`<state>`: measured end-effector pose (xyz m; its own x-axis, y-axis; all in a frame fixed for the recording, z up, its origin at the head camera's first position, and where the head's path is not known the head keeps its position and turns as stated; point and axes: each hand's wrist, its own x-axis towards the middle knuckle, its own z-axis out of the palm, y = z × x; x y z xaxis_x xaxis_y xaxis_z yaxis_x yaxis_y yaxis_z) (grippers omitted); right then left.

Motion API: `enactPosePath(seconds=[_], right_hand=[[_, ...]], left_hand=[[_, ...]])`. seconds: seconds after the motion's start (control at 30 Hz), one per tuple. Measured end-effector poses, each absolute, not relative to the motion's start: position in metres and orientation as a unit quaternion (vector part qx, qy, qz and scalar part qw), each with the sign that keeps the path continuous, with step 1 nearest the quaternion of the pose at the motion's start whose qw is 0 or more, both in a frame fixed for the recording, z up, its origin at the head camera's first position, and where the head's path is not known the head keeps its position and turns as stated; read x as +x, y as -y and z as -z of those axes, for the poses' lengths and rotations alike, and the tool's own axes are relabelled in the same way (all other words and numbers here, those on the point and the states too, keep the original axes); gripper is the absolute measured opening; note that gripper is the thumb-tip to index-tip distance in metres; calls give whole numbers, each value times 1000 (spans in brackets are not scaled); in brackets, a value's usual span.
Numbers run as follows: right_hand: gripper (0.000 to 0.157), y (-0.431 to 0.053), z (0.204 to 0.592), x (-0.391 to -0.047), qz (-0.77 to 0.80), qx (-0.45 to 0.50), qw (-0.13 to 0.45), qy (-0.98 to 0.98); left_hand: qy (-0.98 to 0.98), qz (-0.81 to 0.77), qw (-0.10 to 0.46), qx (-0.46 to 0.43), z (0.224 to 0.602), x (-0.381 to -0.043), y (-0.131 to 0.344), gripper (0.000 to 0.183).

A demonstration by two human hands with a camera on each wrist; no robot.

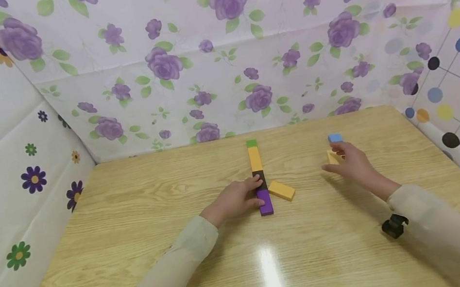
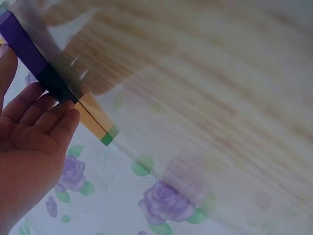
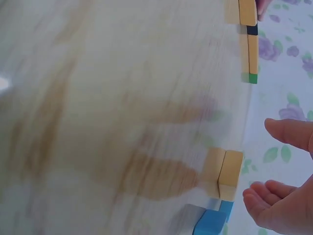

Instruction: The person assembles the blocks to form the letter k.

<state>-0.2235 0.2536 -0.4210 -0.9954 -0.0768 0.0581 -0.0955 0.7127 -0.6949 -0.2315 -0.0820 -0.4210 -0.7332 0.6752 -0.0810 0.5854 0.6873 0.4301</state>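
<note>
In the head view a straight row of blocks lies on the table: green (image 1: 251, 143), orange-yellow (image 1: 255, 158), black (image 1: 261, 174) and purple (image 1: 267, 203). My left hand (image 1: 235, 199) touches the row's left side, fingertips at the black block and thumb at the purple one. Beside the row, slanted, lies a loose yellow block (image 1: 282, 190). My right hand (image 1: 353, 165) is at another yellow block (image 1: 331, 156), thumb and fingers spread apart with nothing held. In the right wrist view that yellow block (image 3: 231, 169) stands apart from the fingers, close to something blue (image 3: 210, 223).
The wooden table (image 1: 131, 196) meets a flowered cloth wall (image 1: 212, 82) at the back. More patterned cloth hangs at the left and right sides. Behind my right hand sits a blue block (image 1: 335, 137). A black clip (image 1: 394, 226) hangs at my right sleeve.
</note>
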Motion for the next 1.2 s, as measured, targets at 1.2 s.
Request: enactPosePath(seconds=[1.2], right_hand=[[42,-256,429,-234,-328,-28,-19,944]], left_hand=[[-909,-197,121,347,422,-232,83,63]])
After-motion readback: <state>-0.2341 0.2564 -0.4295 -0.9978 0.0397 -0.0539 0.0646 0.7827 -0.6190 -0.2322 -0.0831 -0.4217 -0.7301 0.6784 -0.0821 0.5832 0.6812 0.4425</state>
